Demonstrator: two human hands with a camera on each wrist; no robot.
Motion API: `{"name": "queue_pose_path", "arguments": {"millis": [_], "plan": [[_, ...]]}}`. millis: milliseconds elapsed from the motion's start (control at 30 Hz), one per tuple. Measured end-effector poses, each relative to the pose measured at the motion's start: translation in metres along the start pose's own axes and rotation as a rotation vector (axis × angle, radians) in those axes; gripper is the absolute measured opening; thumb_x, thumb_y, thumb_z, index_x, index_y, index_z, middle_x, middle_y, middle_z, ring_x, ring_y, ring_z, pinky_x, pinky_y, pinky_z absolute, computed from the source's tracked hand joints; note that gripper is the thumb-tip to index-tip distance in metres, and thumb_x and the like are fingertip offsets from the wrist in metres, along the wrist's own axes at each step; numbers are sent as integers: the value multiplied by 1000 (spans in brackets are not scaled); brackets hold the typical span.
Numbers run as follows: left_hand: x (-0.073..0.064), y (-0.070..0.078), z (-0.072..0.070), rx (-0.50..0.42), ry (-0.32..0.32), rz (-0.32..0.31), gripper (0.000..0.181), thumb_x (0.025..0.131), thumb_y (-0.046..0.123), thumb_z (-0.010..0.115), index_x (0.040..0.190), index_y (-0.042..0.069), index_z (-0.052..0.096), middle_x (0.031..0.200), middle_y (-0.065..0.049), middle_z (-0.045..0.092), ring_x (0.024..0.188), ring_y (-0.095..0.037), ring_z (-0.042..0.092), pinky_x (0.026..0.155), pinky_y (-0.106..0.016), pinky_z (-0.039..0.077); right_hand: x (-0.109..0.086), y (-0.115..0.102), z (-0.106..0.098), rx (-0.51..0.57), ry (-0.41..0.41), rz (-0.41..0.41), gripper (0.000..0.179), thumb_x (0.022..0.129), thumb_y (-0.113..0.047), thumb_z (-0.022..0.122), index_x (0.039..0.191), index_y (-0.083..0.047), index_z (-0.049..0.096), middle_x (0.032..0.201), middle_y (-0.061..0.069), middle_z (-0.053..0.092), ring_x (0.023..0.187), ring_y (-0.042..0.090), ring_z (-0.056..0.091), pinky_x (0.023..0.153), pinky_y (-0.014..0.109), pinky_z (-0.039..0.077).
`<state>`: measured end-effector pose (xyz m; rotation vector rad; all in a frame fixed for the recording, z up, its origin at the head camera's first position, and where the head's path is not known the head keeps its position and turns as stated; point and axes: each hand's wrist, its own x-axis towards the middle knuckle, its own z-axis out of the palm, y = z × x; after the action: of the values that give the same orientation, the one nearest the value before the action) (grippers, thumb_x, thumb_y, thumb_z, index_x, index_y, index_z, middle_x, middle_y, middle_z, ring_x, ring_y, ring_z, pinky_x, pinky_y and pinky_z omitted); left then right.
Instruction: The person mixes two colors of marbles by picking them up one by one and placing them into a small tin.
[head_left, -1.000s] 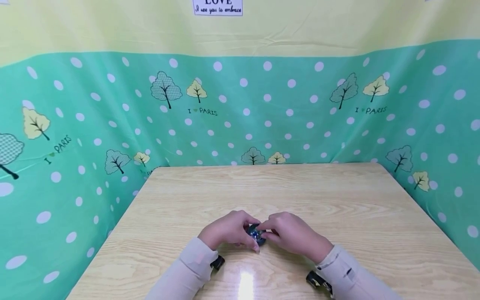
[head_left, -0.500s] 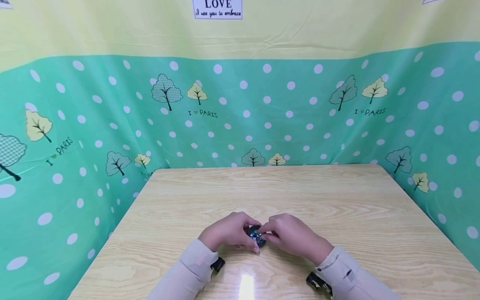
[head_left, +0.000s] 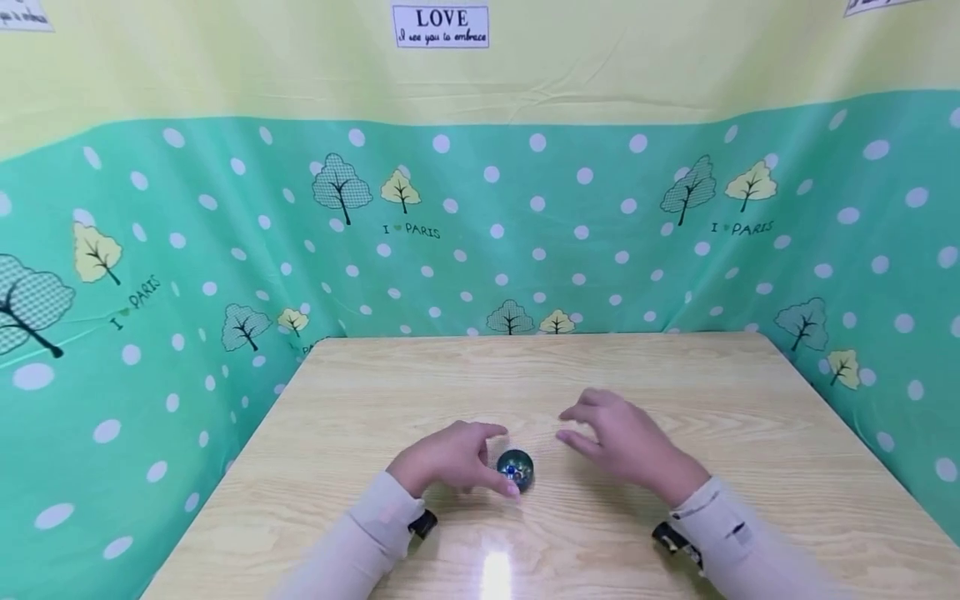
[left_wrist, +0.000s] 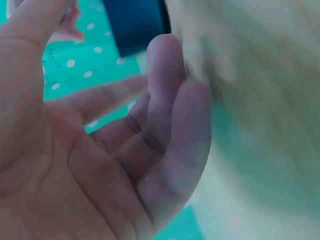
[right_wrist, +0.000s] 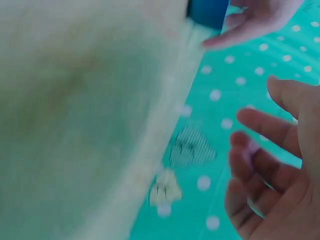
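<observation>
A small, round, dark-blue object (head_left: 515,471) stands on the table, its shiny top showing bright blue spots; I cannot tell its exact kind. Seen from the left wrist, its smooth blue side (left_wrist: 137,27) lies just beyond the fingertips. My left hand (head_left: 453,457) is beside it on the left, thumb and forefinger spread around it; the thumb tip is very close, and whether it touches is unclear. Off to the right and farther back, my right hand (head_left: 618,437) is in the air with loosely bent fingers and nothing in them. The right wrist view shows that hand (right_wrist: 285,165) apart from the object.
The light wood-grain table (head_left: 360,392) extends around both hands. Green dotted cloth (head_left: 525,250) hangs behind it and at both sides. Black straps (head_left: 675,542) sit at the wrists, and a light glare lies near the table's front.
My right hand has left the round object and moved right and back. The left hand's fingers have opened away from it. The object stays put, its top now uncovered.
</observation>
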<state>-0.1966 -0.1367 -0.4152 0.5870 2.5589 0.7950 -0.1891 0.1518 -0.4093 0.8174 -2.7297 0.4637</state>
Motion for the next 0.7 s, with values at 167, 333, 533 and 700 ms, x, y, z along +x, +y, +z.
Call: {"name": "queue_pose_path", "arguments": {"millis": [167,333,533,700], "plan": [[-6,-10,-37,270,240,-119,90,94,71,58,157,8,44,137,-20,64,125,-39,62,107,-59,46,9,23,-29,-128,8,96,70,100,-57,60,147,-6,55,154,22,48,142,43,44,113,63,39],[-6,-16,-65,526,388,-150,87,100,73,39,162,11,35,162,-22,38,146,-47,40,117,-69,27,17,33,-55,-127,-61,210,86,102,-65,48,161,-5,33,168,27,21,153,55,15,115,77,17],[-13,-16,-72,566,381,-155,99,94,83,38,165,16,26,170,-22,19,156,-48,19,121,-72,13,21,37,-68,-141,-130,291,93,100,-71,44,166,-9,21,169,30,8,151,62,3,109,85,9],[-16,-16,-70,564,365,-159,102,92,86,36,166,17,24,171,-22,15,156,-49,16,119,-74,11,21,36,-68,-148,-149,300,102,95,-82,36,166,-11,20,170,30,5,151,63,2,108,85,9]]}}
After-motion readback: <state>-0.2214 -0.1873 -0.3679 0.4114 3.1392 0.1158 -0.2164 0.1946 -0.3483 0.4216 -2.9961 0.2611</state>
